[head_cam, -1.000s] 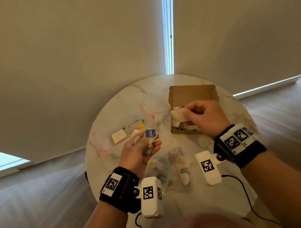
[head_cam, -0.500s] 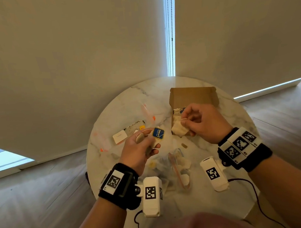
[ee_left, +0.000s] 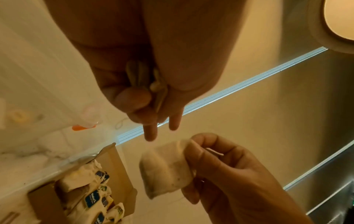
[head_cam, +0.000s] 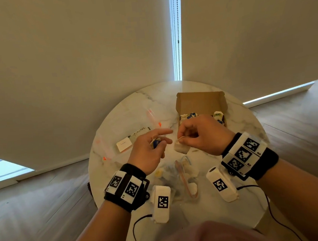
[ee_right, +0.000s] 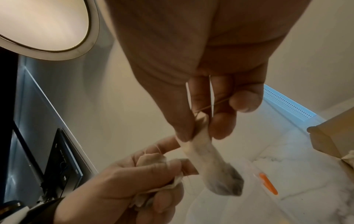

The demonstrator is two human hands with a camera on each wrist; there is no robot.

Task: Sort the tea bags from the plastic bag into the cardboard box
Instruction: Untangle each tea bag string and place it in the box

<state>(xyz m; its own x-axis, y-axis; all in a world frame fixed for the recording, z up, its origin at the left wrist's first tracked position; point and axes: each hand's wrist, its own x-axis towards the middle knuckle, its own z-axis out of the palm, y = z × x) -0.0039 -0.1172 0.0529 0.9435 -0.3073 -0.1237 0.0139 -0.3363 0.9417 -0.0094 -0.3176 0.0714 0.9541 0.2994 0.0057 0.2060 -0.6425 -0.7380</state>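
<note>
two hands work above my round marble table [head_cam: 117,127]. at far left lies a small white card [head_cam: 124,146], and near it a clear bag with orange marks [head_cam: 150,114]. my left hand [head_cam: 147,155] curls its lower fingers round a crumpled tea bag with a blue tag [head_cam: 157,143], while the index and middle fingers point straight out toward the right. just beside them, my right hand [head_cam: 203,136] pinches a second tea bag [ee_left: 166,168] by its top edge between thumb and fingertips, its string [ee_right: 210,104] looped over a finger; the pouch hangs free, apart from the left fingertips. below the hands the plastic bag [head_cam: 179,174] lies crumpled with more sachets inside. behind my right hand the cardboard box [head_cam: 200,102] stands open, several bags already in it. the pouch looks light, soft and easily torn, so i judge the folded top seam the safest hold; the string may snag
</note>
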